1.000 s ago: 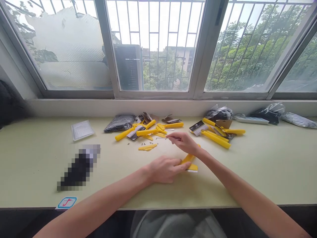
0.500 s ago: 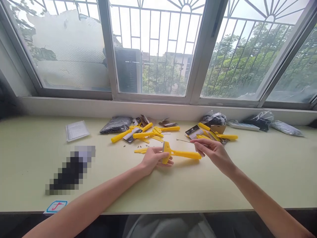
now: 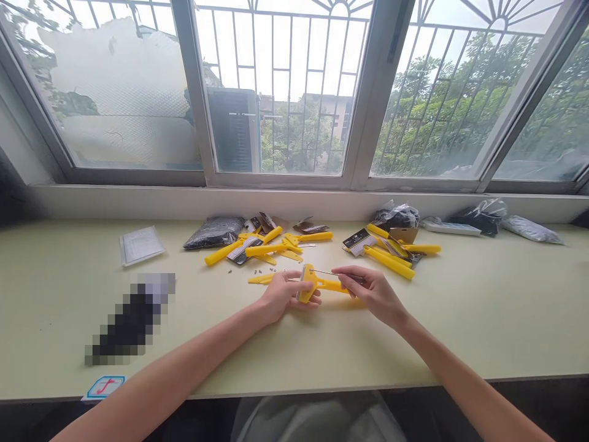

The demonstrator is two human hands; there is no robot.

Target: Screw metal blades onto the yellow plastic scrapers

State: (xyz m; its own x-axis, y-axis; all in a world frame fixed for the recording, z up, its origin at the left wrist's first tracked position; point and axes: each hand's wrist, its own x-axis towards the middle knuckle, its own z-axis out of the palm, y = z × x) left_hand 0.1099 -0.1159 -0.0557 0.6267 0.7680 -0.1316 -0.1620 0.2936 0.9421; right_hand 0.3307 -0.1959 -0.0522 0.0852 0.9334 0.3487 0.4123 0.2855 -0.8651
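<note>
My left hand (image 3: pixel 281 299) grips a yellow scraper (image 3: pixel 307 283) by its wide head, fingers behind and thumb in front. The scraper's handle points right, partly hidden behind my other hand. Between the fingers of my right hand (image 3: pixel 368 290) is a thin screwdriver (image 3: pixel 327 272), its shaft pointing left. The tip meets the scraper head near its upper edge, where a screw may sit, too small to make out. Beyond my left hand lie a flat yellow piece (image 3: pixel 261 279) and several tiny screws (image 3: pixel 258 271).
More yellow scrapers (image 3: pixel 267 250) with cards lie behind my hands, and another pile (image 3: pixel 391 261) sits to the right. A black plastic-wrapped packet (image 3: pixel 215 232), a clear packet (image 3: pixel 142 245) and wrapped bundles (image 3: pixel 478 216) line the back. A blurred dark object (image 3: pixel 129 325) lies left.
My right hand has moved left with the screwdriver, bringing its tip from the air onto the scraper head. My left hand still holds the scraper in nearly the same place.
</note>
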